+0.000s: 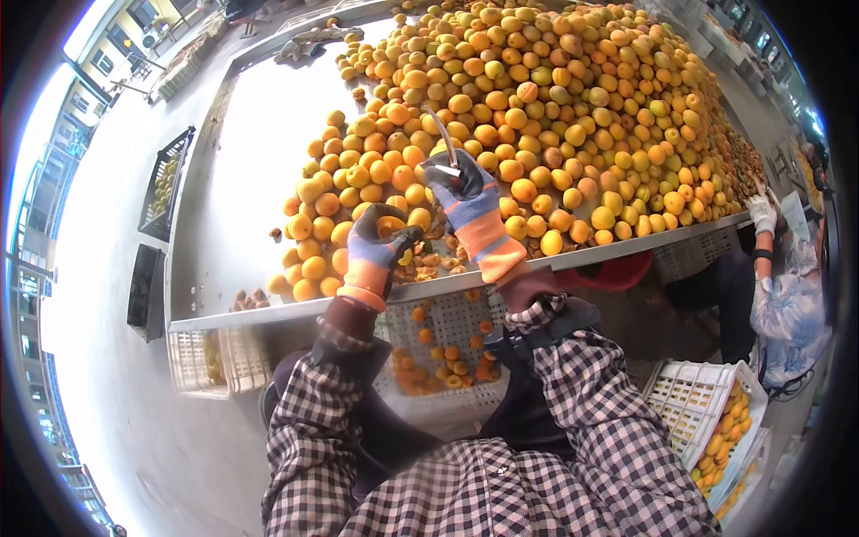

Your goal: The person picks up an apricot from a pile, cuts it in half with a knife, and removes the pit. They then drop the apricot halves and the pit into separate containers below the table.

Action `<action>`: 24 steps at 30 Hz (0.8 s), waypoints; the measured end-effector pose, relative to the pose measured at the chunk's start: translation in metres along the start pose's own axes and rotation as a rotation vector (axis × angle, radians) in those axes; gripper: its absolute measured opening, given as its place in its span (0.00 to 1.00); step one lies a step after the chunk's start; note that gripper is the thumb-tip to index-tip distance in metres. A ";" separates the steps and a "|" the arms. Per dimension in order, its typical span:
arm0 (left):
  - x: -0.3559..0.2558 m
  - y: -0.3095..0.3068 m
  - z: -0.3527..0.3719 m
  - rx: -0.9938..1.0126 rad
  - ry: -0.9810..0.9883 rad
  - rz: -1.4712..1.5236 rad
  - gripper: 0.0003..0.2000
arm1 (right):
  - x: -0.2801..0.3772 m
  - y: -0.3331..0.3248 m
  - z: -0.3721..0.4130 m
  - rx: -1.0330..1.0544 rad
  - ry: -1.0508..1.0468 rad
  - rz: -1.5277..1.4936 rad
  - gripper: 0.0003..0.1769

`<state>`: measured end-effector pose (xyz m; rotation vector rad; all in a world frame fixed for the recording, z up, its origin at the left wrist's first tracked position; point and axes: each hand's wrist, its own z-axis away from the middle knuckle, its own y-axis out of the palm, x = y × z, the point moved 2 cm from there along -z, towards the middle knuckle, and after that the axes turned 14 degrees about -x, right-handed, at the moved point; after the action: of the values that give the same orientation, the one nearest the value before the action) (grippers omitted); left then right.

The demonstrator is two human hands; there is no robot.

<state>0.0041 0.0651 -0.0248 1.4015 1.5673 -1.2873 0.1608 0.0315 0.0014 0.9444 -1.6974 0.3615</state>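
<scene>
My left hand (374, 249), in a grey, blue and orange knit glove, is closed around an apricot (388, 226) near the front edge of the metal table. Further right, my right hand (467, 190), gloved the same way, grips a small knife (442, 134). Its thin curved blade points up and away from me, apart from the held apricot. Between and below the hands lie brownish pits and scraps (433, 261). Loose apricots (365, 166) spread over the tabletop just beyond both hands.
A big heap of apricots (573, 98) covers the metal table (259, 116). Below its edge, a white crate (420, 336) holds apricots, and another crate (693, 394) stands right. Black crates (167, 183) sit on the left floor. Another person's white-gloved hand (761, 213) is at the right.
</scene>
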 end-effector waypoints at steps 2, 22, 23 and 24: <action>-0.015 -0.006 0.001 0.005 -0.156 -0.044 0.12 | 0.000 -0.001 0.001 0.014 0.081 -0.019 0.07; 0.003 -0.081 -0.001 0.266 0.073 -1.036 0.12 | 0.014 -0.015 0.007 0.110 0.134 0.089 0.11; -0.005 -0.078 0.003 0.390 -0.007 -1.112 0.13 | 0.015 -0.013 0.007 0.114 0.128 0.120 0.10; -0.014 -0.073 0.006 0.401 -0.001 -1.175 0.13 | 0.013 -0.013 0.008 0.117 0.130 0.120 0.10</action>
<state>-0.0647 0.0591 0.0035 0.5659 2.3218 -2.3418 0.1643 0.0130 0.0074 0.8860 -1.6309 0.5946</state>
